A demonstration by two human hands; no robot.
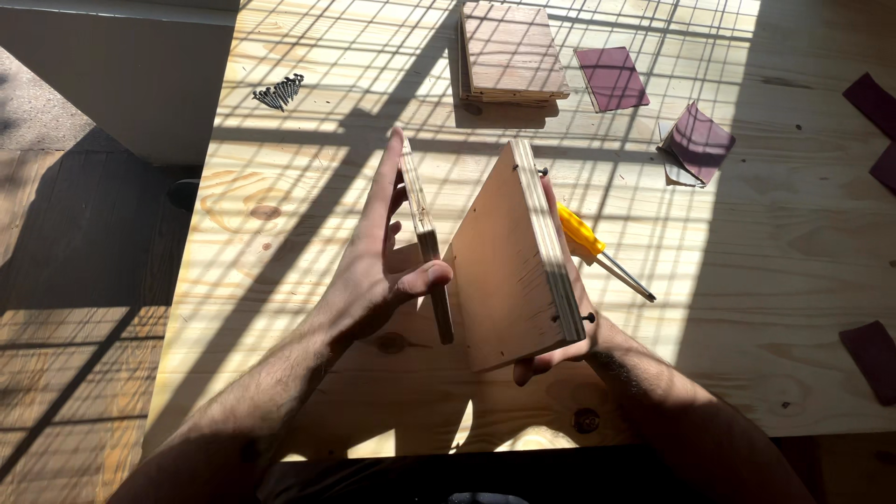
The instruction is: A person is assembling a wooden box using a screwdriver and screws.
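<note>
My left hand (378, 266) grips a thin plywood piece (425, 233) held on edge, thumb across its near end. A larger plywood board (504, 271) is held tilted in my right hand (560, 350), fingers wrapped under its lower corner. Two dark screws (588, 318) stick out of this board's right edge, one near the top and one near the bottom. The two boards sit close together above the table, their lower ends nearly meeting. A yellow-handled screwdriver (597, 252) lies on the table just behind the right board.
Light wooden table (747, 280) with grid shadows. A stack of plywood squares (511, 51) sits at the back. Dark sandpaper sheets (611, 77) lie at back right, right edge and near right. A pile of dark screws (280, 91) lies back left. Floor lies to the left.
</note>
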